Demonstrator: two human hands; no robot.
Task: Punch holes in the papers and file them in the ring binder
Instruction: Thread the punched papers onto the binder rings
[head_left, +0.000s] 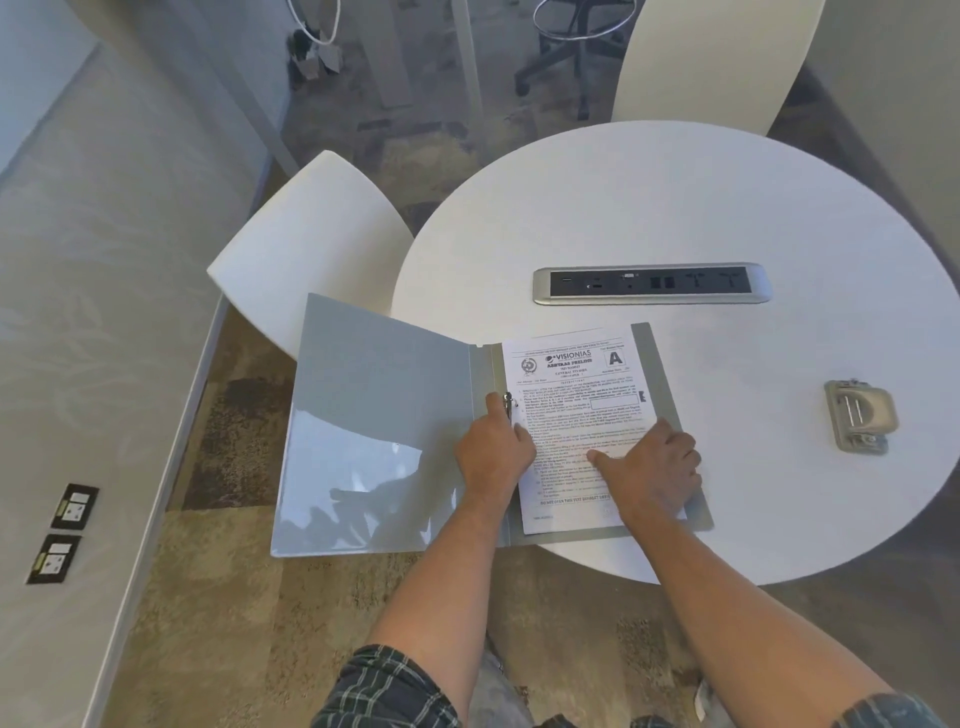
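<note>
Both forearms foremost: my right hand (649, 467), fingers flat, steadies white printed papers (571, 410); my left hand (493, 447) fingers pinch the grey binder's (374, 431) ring at nine o'clock.

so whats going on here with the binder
A person is filing papers in an open grey ring binder at the edge of a round white table. The left hand works at the metal ring; the right hand presses the sheets flat. The hole punch sits unused to the right.
</note>
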